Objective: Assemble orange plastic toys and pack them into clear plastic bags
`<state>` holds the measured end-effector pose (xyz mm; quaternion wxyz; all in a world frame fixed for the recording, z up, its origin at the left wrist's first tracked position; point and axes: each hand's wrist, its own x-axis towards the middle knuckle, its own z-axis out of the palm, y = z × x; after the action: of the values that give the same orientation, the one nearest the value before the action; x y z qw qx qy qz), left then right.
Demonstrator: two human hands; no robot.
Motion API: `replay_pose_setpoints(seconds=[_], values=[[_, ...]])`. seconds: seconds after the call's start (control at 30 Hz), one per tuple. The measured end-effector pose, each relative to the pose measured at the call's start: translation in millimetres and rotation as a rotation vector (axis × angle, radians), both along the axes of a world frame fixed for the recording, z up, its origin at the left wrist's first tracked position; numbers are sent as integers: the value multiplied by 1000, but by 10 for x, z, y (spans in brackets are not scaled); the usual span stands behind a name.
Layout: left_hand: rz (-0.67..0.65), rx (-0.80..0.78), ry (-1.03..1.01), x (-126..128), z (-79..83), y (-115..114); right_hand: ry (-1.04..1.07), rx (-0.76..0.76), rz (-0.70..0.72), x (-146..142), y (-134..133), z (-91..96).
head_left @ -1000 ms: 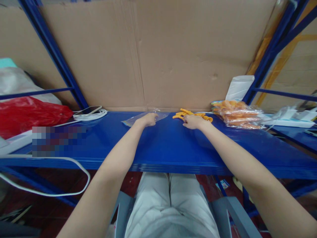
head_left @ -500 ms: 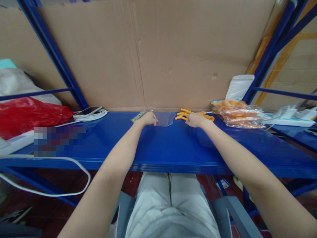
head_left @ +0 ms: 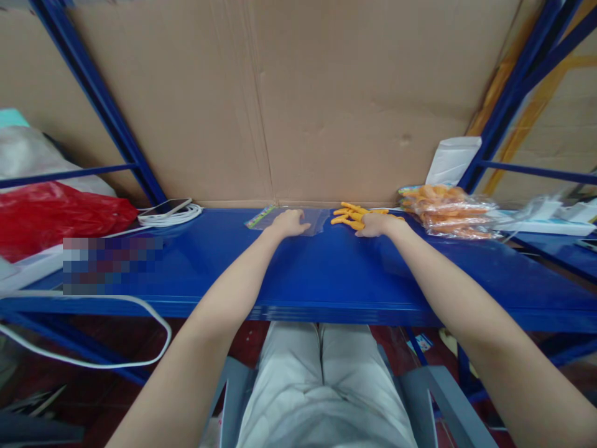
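My left hand [head_left: 289,223] rests on a clear plastic bag [head_left: 319,219] that lies flat near the back of the blue table, its thumb spread away from the other fingers. At the bag's left end a printed green strip shows. My right hand [head_left: 374,224] lies over a bunch of orange-yellow finger-shaped pieces [head_left: 344,215]. Its fingers curl round part of the bunch, which covers that part from view. What exactly these pieces are I cannot make out.
Stacked clear packs of orange pieces [head_left: 450,211] sit at the back right, beside a white power strip [head_left: 545,223]. On the left are a coiled white cable [head_left: 175,214] and a red plastic bag [head_left: 60,214]. Cardboard [head_left: 326,112] closes the back.
My left hand has shifted slightly right over the bag, and its fingers have spread. My right hand has moved a little right and now covers more of the bunch's right end.
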<state>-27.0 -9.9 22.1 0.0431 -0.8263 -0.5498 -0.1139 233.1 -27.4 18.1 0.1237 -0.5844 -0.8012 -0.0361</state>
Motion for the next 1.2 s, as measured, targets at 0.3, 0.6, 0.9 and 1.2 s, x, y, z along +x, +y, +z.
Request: replay_pose_setpoints(seconds=[0.3, 0.6, 0.9, 1.2], values=[[9, -43, 131, 229, 39, -279, -65, -17, -245, -222, -259, 262], [-34, -73, 10, 312, -57, -241, 302, 378, -198, -268, -190, 209], [21, -89, -8, 402, -103, -298, 321, 196, 16, -388, -242, 186], [39, -43, -93, 373, -101, -271, 289, 158, 46, -308, -191, 167]])
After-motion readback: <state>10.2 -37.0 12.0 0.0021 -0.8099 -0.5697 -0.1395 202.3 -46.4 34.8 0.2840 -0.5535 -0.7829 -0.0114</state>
